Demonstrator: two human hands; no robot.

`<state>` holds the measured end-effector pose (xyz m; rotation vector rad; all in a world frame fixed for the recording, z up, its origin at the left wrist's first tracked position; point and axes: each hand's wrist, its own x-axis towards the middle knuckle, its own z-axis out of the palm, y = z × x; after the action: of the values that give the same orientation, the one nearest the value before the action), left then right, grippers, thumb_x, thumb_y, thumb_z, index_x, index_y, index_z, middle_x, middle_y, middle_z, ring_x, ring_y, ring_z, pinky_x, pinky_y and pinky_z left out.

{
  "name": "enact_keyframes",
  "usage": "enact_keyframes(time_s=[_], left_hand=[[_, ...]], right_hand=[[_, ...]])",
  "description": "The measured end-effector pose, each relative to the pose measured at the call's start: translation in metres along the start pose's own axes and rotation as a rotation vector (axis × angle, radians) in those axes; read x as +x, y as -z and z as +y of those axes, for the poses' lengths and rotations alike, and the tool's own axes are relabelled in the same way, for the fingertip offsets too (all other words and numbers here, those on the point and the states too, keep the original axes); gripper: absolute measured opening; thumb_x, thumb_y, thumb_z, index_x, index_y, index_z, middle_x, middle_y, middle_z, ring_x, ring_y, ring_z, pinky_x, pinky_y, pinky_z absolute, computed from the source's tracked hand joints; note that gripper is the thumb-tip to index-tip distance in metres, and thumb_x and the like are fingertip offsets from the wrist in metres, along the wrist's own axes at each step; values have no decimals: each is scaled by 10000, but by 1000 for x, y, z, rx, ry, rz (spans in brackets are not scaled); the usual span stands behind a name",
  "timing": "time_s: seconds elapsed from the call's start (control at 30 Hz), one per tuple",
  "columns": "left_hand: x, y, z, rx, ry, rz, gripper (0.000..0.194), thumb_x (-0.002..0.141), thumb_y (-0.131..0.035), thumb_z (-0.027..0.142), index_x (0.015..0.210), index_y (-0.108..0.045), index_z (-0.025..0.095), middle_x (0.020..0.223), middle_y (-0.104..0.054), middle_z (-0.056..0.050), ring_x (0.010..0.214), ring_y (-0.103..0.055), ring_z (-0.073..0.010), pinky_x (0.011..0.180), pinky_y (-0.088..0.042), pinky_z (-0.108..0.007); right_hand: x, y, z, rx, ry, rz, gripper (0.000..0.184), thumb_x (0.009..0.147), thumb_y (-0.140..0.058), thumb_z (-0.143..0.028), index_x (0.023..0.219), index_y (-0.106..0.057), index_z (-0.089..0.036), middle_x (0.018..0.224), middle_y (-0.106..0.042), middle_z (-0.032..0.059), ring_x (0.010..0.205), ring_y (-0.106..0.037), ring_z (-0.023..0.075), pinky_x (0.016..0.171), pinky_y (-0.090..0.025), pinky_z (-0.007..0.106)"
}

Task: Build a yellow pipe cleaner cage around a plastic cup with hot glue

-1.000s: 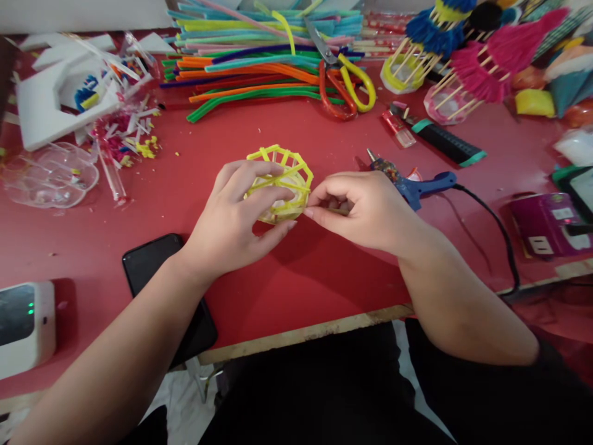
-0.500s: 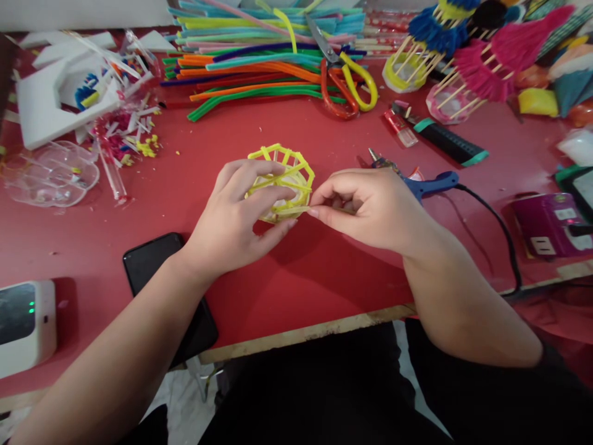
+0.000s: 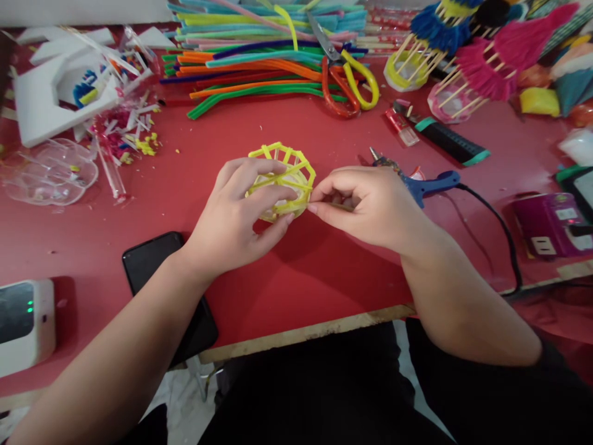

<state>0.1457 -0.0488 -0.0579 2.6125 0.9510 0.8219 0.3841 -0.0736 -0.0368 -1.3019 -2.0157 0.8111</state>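
A small yellow cage-like frame, with a many-sided rim and a pale base, stands on the red table in the head view. My left hand curls around its left and near sides, fingers and thumb gripping it and hiding part of it. At the frame's lower right edge, my right hand pinches a thin pale yellow strip between thumb and fingertips. Part of that strip is hidden by the fingers. Just beyond the right hand lies a blue glue gun, its nozzle pointing away to the left.
Pipe cleaners and scissors lie at the back. Right of them are a cutter and decorated stick models. White foam pieces and scraps are at left. A phone lies under my left forearm; a purple box sits right.
The right fingertips have shifted slightly up along the frame's edge, and the pale strip now shows inside the right hand. The left thumb has drawn in a little; the frame stays in place.
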Motion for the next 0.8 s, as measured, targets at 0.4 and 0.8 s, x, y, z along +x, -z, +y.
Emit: enact_keyframes(time_s=[0.4,0.8], left_hand=[[-1,-3,-4,15,-96,49,178,959,-662,316,1129,-681,266,1321,-689,-133,1239,-653,-324,1046,-537,-603],[1,2,-2,-280,148,453,33,965,-742,224,975,-733,254,1037,-792,16,1016,-739,-181,952,-600,-437]], right_hand=[[-1,-2,3,-10,37,14,188,918,-682,-214,1084,-769,-233,854,-748,2,717,-671,136,678,-536,276],[0,-1,2,-74,55,26,147,917,-686,-203,1011,-796,-228,941,-799,20,733,-696,134,670,-541,262]])
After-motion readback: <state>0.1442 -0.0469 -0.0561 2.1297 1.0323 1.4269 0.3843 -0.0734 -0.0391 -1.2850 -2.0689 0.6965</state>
